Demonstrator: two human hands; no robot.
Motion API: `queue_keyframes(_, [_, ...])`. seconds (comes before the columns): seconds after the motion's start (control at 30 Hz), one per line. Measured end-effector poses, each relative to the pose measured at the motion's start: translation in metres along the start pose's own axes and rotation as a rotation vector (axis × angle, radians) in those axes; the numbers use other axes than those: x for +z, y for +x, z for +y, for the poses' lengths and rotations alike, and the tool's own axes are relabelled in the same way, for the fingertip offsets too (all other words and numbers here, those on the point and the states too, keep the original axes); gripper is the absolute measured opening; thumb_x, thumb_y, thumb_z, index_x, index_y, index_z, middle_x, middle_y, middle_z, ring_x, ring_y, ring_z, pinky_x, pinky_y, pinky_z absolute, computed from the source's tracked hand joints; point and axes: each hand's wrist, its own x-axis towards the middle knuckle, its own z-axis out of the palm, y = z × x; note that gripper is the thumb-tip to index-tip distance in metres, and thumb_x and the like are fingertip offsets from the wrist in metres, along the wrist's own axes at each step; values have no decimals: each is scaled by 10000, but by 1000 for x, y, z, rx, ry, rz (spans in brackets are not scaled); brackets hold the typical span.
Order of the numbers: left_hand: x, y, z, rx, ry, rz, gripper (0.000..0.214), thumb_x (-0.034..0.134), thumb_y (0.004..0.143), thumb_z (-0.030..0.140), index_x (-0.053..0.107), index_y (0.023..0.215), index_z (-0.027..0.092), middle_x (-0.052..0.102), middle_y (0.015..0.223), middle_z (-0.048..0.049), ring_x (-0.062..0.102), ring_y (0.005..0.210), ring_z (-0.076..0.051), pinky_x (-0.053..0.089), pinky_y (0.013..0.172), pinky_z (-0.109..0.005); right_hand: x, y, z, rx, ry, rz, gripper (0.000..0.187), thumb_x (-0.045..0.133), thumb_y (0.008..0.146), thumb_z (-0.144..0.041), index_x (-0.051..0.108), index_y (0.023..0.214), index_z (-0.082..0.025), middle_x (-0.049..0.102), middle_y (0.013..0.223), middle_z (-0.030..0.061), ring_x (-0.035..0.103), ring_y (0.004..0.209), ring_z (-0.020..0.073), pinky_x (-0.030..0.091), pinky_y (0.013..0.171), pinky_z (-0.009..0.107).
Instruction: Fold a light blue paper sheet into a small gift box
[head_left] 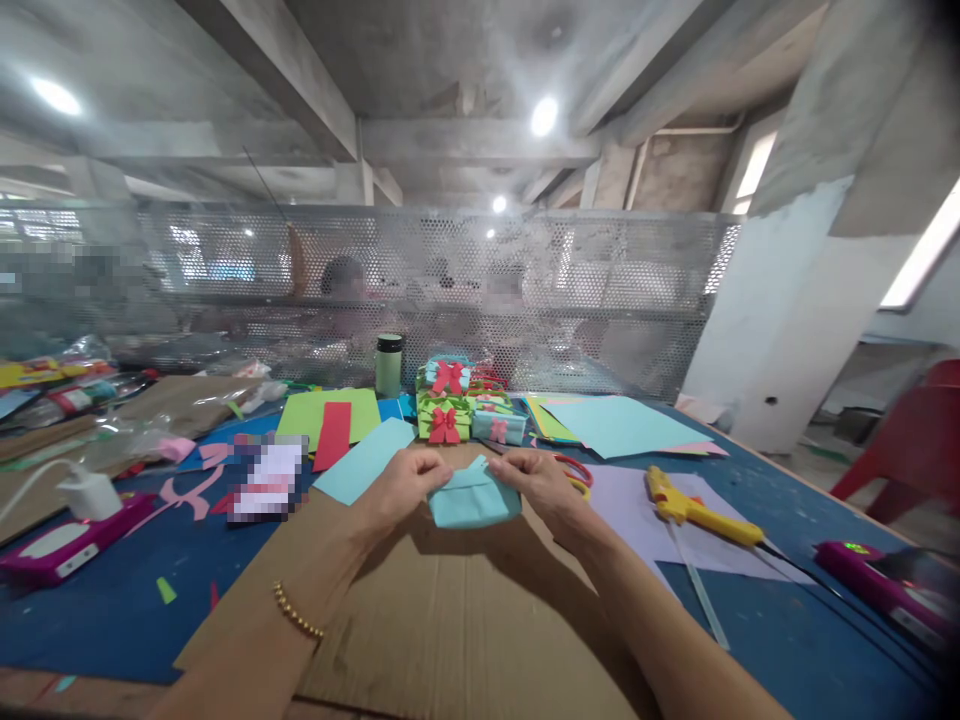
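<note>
My left hand (401, 487) and my right hand (541, 483) both pinch a small folded light-blue paper piece (474, 500) from its two sides, above a brown cardboard sheet (450, 620). Fingers of both hands are curled onto the paper's top edge. Just behind it lie red-handled scissors (576, 472), partly hidden by my right hand. A yellow glue gun (694, 508) lies to the right on a pale sheet.
Small paper gift boxes with red bows (448, 403) and a green cup (388, 364) stand at the back. Coloured paper sheets (615, 424) lie around them. A white charger (88, 493) and magenta devices (885, 585) sit at the table's sides. A mesh screen (420, 290) backs the table; a red chair (915, 440) stands right.
</note>
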Motion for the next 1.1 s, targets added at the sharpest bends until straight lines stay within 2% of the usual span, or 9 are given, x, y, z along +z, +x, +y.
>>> queue_keyframes(0.2, [4, -1, -1, 23, 40, -83, 415, 584, 814, 527, 694, 809, 127, 622, 727, -29, 494, 652, -140, 344, 582, -241, 5, -2, 4, 21, 10, -78, 496, 662, 720, -616, 483, 562, -182, 341, 536, -59, 270, 524, 83, 210, 500, 243])
queue_keyframes(0.3, [7, -4, -3, 13, 42, -125, 370, 597, 819, 489, 691, 802, 132, 595, 696, -16, 470, 626, -128, 311, 552, -237, 9, -3, 4, 18, -23, -102, 507, 659, 715, -632, 496, 567, -174, 344, 549, -56, 270, 539, 84, 202, 512, 244])
queue_keyframes(0.43, [10, -4, -8, 14, 90, -68, 322, 601, 817, 444, 626, 699, 145, 504, 622, 14, 409, 577, -111, 269, 522, -240, 12, -3, 4, 3, -46, -128, 522, 638, 731, -647, 499, 567, -172, 340, 559, -51, 275, 549, 89, 213, 519, 247])
queue_keyframes(0.63, [10, -1, -8, 30, 115, -51, 327, 595, 815, 446, 633, 694, 145, 504, 615, 9, 409, 573, -116, 257, 512, -242, 12, -3, 7, -13, -76, -80, 492, 631, 757, -611, 547, 582, -159, 381, 571, -39, 313, 560, 94, 224, 516, 241])
queue_keyframes(0.83, [9, -6, 1, 9, 137, -118, 337, 580, 822, 448, 653, 713, 137, 526, 625, 5, 436, 595, -123, 267, 525, -240, 12, -4, 12, 45, -118, -90, 383, 746, 699, -517, 717, 773, -142, 570, 680, 1, 459, 634, 121, 319, 539, 222])
queue_keyframes(0.97, [9, -6, 2, 39, 186, -143, 348, 545, 849, 443, 664, 738, 135, 528, 624, 6, 424, 598, -124, 273, 538, -247, 12, -3, 13, 18, -95, -93, 362, 735, 697, -503, 718, 736, -144, 566, 653, -4, 436, 600, 110, 307, 525, 219])
queue_keyframes(1.1, [6, -3, 0, 60, 156, -122, 319, 547, 849, 410, 676, 774, 128, 593, 699, -24, 474, 661, -141, 319, 583, -247, 10, -5, 10, 49, -22, -20, 306, 729, 694, -440, 687, 694, -137, 521, 602, -21, 393, 562, 94, 282, 519, 224])
